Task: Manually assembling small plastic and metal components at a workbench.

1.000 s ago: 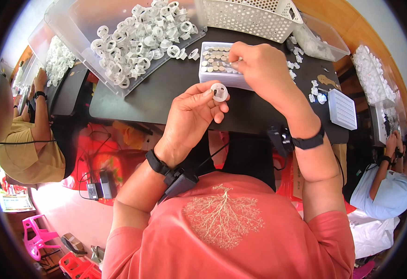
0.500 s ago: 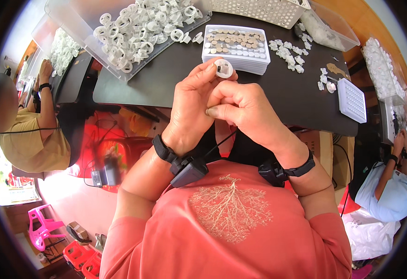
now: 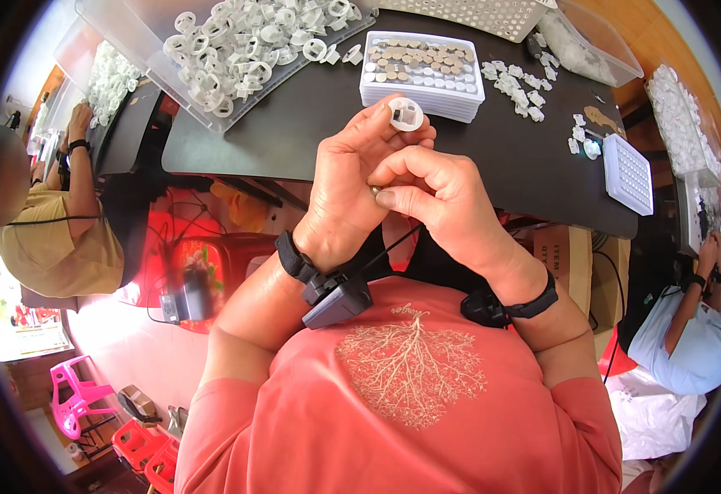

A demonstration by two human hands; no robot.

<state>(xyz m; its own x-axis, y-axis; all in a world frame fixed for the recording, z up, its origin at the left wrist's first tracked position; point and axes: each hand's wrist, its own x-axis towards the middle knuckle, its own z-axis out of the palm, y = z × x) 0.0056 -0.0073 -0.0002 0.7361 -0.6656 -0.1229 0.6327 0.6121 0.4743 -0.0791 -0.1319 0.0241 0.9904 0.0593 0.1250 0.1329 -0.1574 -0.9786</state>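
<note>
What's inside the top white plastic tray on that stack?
Small, round, silvery and tan metal-looking discs lie in the rectangular white plastic tray. It covers the white plastic trays underneath, hiding their insides.

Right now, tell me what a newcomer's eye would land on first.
Probably the salmon-pink shirt with its pale tree print, across the lower centre. Above it, the left hand holds a round white plastic piece in front of stacked white trays. Upper left, a clear bin is heaped with white plastic parts.
</note>
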